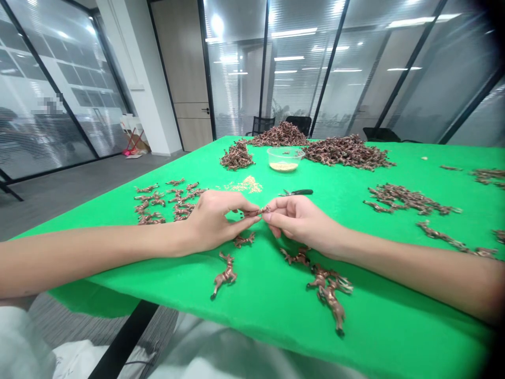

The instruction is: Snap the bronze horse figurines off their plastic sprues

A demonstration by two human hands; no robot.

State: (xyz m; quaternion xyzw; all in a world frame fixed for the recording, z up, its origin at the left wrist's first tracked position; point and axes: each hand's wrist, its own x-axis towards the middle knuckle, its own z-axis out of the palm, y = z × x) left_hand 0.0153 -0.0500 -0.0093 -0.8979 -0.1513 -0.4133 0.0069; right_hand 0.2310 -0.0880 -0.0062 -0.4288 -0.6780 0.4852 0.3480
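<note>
Head: grains in bowl, figurine handheld

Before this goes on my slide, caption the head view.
Left hand and right hand pinch a small brown figurine over a green tablecloth, deer-like figurines scattered around.

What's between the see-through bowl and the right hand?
In the head view, a black-handled tool, like pliers, lies between the bowl and the right hand.

The head view looks forward and down, hands near.
</note>
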